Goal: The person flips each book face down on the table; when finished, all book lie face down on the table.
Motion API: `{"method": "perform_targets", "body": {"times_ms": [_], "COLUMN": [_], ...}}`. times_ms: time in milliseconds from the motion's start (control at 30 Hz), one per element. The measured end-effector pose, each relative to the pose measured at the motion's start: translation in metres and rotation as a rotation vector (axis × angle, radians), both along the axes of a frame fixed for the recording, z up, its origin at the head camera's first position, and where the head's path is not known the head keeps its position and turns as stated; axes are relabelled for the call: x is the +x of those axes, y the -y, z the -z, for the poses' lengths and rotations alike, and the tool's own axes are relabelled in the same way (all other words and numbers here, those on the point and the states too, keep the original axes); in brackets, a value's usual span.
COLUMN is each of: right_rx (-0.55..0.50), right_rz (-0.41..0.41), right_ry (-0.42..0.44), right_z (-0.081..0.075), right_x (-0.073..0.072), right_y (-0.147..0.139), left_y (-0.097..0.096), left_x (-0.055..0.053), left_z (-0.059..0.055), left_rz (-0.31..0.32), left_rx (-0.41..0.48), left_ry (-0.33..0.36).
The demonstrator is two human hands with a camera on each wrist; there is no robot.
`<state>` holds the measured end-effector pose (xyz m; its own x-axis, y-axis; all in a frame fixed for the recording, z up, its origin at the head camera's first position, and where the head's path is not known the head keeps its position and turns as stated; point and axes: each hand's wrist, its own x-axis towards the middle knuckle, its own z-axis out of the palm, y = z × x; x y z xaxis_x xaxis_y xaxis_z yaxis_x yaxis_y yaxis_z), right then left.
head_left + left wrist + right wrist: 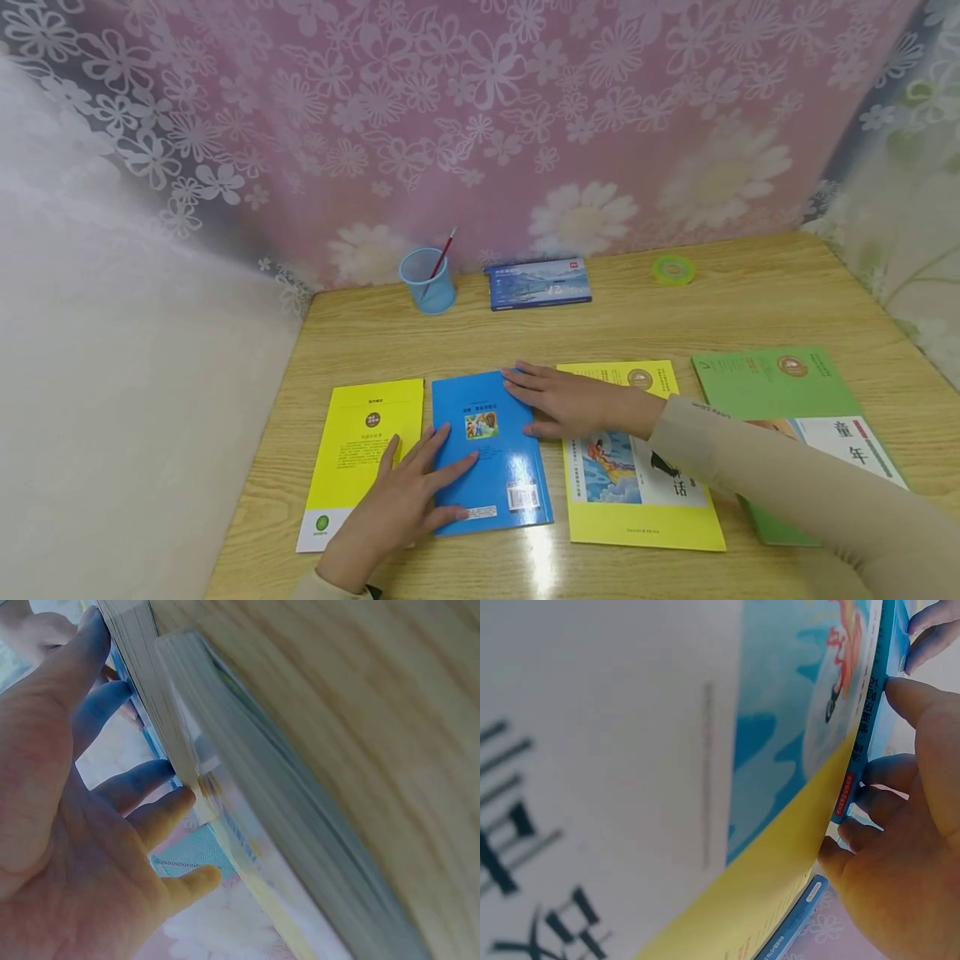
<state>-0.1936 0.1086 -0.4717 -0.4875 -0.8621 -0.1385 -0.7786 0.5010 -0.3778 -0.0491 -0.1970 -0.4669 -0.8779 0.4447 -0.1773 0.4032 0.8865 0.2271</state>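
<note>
With straight fingers, my left hand [401,504] and right hand [573,402] touch the blue book [498,473] on the counter [637,325]. Only the right wrist view shows its spine [865,720]; my sleeve [757,467] partly hides the green book [742,387].

A first book [356,467], second book [495,467], third book [609,487] and fourth book [776,396] run left to right across the desk [360,333], and behind them, along its far edge, sit a cup [438,298] holding a pencil [444,253], a box [540,285] and, nearer the right corner, a disc [673,269].
</note>
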Motion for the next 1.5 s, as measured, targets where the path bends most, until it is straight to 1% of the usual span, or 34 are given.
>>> {"method": "perform_targets", "body": {"times_ms": [167, 300, 400, 467, 533, 633, 700, 800, 900, 1067, 1167, 1300, 1400, 1500], "right_rx": [-0.001, -0.002, -0.012, -0.032, -0.058, -0.094, -0.107, -0.101, -0.086, -0.044, -0.008, 0.044, 0.058, 0.047], "right_rz": [0.01, 0.014, 0.026, 0.039, 0.05, 0.08, 0.113, 0.179, 0.218, 0.298, 0.358, 0.439, 0.476, 0.48], "right_ry": [0.005, 0.0, 0.028, 0.048, 0.055, 0.043, 0.038, 0.059, 0.058, 0.073, 0.134, 0.235, 0.298, 0.345], "right_z": [0.0, 0.0, 0.001, 0.0, -0.002, -0.009, -0.014, -0.022, -0.026, -0.03, -0.035, -0.041, -0.044, -0.045], "right_x": [0.002, 0.002, 0.001, 0.001, -0.001, -0.004, -0.008, -0.012, -0.016, -0.022, -0.024, -0.029, -0.032, -0.033], "right_y": [-0.001, -0.001, -0.002, -0.004, -0.008, -0.02, -0.03, -0.048, -0.069, -0.102, -0.119, -0.136, -0.145, -0.149], "left_y": [0.002, 0.003, 0.003, 0.002, 0.0, -0.005, -0.009, -0.015, -0.023, -0.037, -0.048, -0.065, -0.081, -0.096], "left_x": [-0.001, -0.002, -0.002, -0.002, -0.002, -0.002, -0.002, -0.001, 0.001, 0.004, 0.004, 0.004, 0.004, 0.004], "left_z": [0.001, 0.002, 0.0, -0.002, -0.003, -0.003, -0.004, -0.007, -0.01, -0.018, -0.02, -0.019, -0.015, -0.009], "left_rz": [0.009, 0.021, 0.027, 0.036, 0.047, 0.068, 0.08, 0.112, 0.148, 0.195, 0.231, 0.277, 0.302, 0.328], "left_rx": [0.012, 0.004, -0.007, -0.019, -0.025, -0.025, -0.007, 0.018, 0.035, 0.058, 0.069, 0.066, 0.043, 0.015], "left_ry": [-0.002, -0.008, -0.008, -0.021, -0.051, -0.13, -0.186, -0.257, -0.28, -0.28, -0.308, -0.342, -0.34, -0.319]}}
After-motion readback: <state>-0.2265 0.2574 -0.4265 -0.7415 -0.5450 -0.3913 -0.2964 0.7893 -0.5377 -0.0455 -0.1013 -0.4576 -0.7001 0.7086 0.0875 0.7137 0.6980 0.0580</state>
